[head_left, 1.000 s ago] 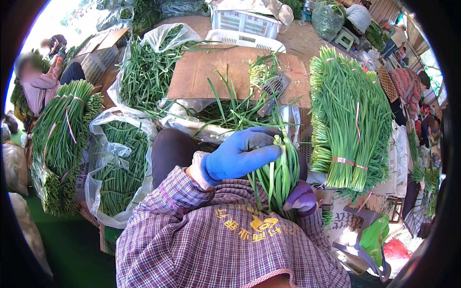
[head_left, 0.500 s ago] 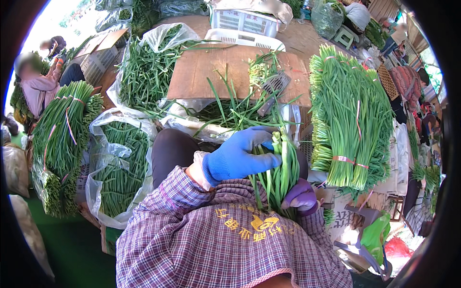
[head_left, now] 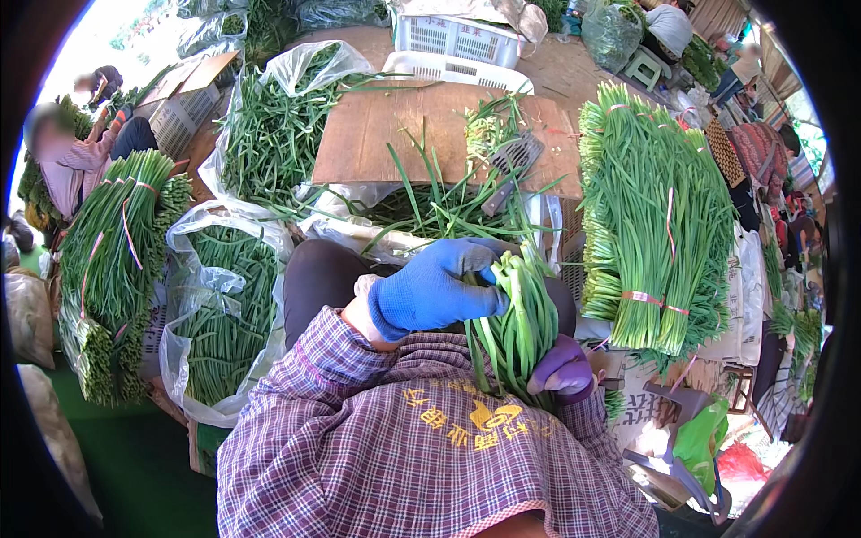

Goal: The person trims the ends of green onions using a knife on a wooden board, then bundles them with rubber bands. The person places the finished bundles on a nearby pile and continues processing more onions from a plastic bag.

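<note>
A loose bunch of green garlic chives (head_left: 529,327) stands over my lap, its pale stem ends at the top. My right hand (head_left: 562,368), in a purple glove, wraps round the lower part of the bunch. Against the upper stems, on their left side, is my left hand (head_left: 435,289) in a blue glove, fingers bent onto the pale ends. Beyond my hands, a wooden board (head_left: 386,125) carries a cleaver with a perforated blade (head_left: 517,154) and a small heap of trimmings (head_left: 489,130).
Tied chive bundles are stacked at right (head_left: 659,224) and left (head_left: 121,233). Plastic bags of loose chives stand at left (head_left: 229,305) and behind it (head_left: 278,134). White crates (head_left: 457,40) stand beyond the board. Other people sit farther off, one at the left (head_left: 76,161).
My left hand has shifted slightly left and down along the stems. The tops of the chives have tilted left and bunched closer together. My right hand keeps its grip.
</note>
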Action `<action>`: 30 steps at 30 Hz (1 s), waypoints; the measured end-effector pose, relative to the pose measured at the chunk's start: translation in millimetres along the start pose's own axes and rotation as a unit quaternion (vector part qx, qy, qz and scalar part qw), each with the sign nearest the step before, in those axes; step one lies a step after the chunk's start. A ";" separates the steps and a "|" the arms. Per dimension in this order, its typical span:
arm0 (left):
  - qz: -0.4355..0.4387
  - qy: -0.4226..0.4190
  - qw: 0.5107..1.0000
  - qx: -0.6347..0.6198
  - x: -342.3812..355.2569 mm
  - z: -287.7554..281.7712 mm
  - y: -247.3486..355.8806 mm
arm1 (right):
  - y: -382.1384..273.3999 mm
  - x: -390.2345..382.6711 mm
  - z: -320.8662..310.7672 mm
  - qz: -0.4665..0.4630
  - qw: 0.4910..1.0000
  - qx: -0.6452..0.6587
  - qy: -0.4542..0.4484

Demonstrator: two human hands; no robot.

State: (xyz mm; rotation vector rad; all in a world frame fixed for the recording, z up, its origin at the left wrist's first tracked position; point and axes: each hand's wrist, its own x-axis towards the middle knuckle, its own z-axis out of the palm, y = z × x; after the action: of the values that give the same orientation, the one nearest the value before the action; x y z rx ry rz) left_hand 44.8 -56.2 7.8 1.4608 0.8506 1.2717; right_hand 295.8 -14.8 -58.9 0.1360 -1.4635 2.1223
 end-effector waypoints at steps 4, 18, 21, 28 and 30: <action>0.001 0.049 0.997 0.065 -4.4 5.5 -7.0 | -3.7 2.3 -0.2 0.022 0.999 -0.039 -0.012; 0.224 0.273 0.874 0.334 -2.5 -13.9 -4.5 | -4.1 -0.1 1.7 0.004 0.998 -0.062 0.009; -0.021 0.364 0.905 -0.220 -2.0 -24.0 12.5 | -3.2 -0.7 2.3 0.003 0.998 -0.056 0.014; -0.138 0.177 0.969 -0.107 -8.9 -34.9 36.1 | -5.0 4.1 3.4 0.012 0.999 -0.052 0.010; -0.196 0.089 0.976 -0.026 -7.5 -23.3 34.0 | -2.8 1.9 1.2 0.029 0.998 -0.060 0.006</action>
State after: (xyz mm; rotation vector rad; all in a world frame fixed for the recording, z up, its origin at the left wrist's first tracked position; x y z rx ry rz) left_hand 17.4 -67.3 37.5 1.0792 1.1512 1.1231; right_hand 295.3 -14.4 -55.4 0.0367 -1.6007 2.0716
